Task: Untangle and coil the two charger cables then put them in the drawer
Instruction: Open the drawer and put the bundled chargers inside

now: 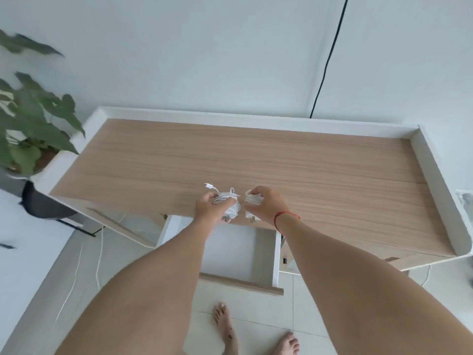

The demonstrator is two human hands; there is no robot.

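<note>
Two white charger cables lie coiled near the front edge of the wooden desk (pixel 281 162). My left hand (pixel 208 208) grips the larger coil (pixel 229 201); its plug end (pixel 209 186) sticks out to the upper left. My right hand (pixel 267 203) grips the smaller coil (pixel 253 198), and a white adapter (pixel 252 218) shows just below it at the desk edge. The two coils are a small gap apart. Directly under my hands the drawer (pixel 263 252) stands pulled open, its white inside showing nothing in it.
The desk has a raised white rim (pixel 432 170) at the back and sides. A potted plant (pixel 28 129) stands at the left, with a dark chair (pixel 43 203) below it. A black cord (pixel 327 60) runs down the wall. Thin white cords hang over the tiled floor.
</note>
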